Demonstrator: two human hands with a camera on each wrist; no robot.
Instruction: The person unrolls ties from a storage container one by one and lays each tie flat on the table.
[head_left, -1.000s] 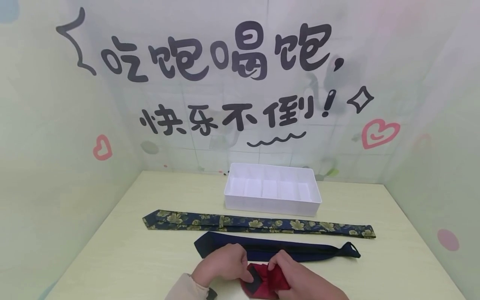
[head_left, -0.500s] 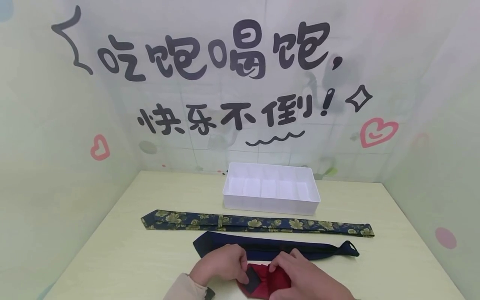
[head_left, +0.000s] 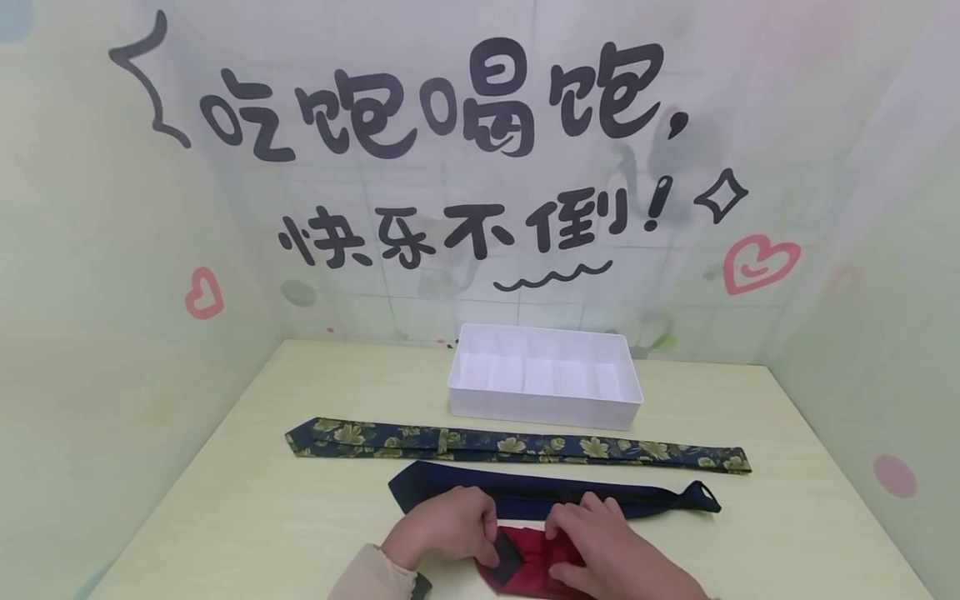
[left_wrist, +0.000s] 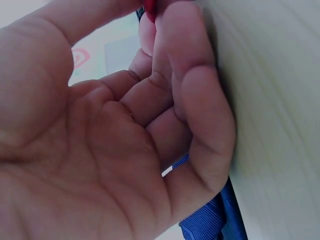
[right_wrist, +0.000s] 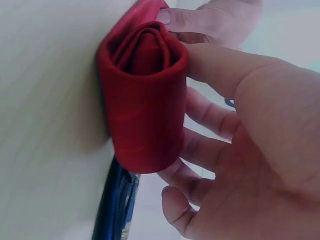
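Note:
A red necktie [head_left: 534, 548] lies near the table's front, its wide end flat and showing a dark grey patch [head_left: 508, 558]. The rest of it is wound into a thick roll [right_wrist: 145, 117], its coiled layers visible in the right wrist view. My left hand [head_left: 453, 527] pinches the wide end beside the patch; its fingertips are partly hidden in the left wrist view [left_wrist: 175, 45]. The thumb and bent fingers of my right hand [head_left: 606, 542] hold the roll from either side. Just beyond both hands, a navy necktie [head_left: 517, 483] lies lengthwise, partly covered by them.
A dark necktie with yellow-green flowers [head_left: 517, 446] stretches across the table beyond the navy one. Behind it stands a white box [head_left: 547, 407] with dividers. Printed walls [head_left: 480, 183] enclose the pale table [head_left: 225, 517] at the back and sides.
My right hand has shifted slightly right and its fingers have spread somewhat around the roll. More flat red fabric shows between the hands. My left hand keeps its place at the wide end.

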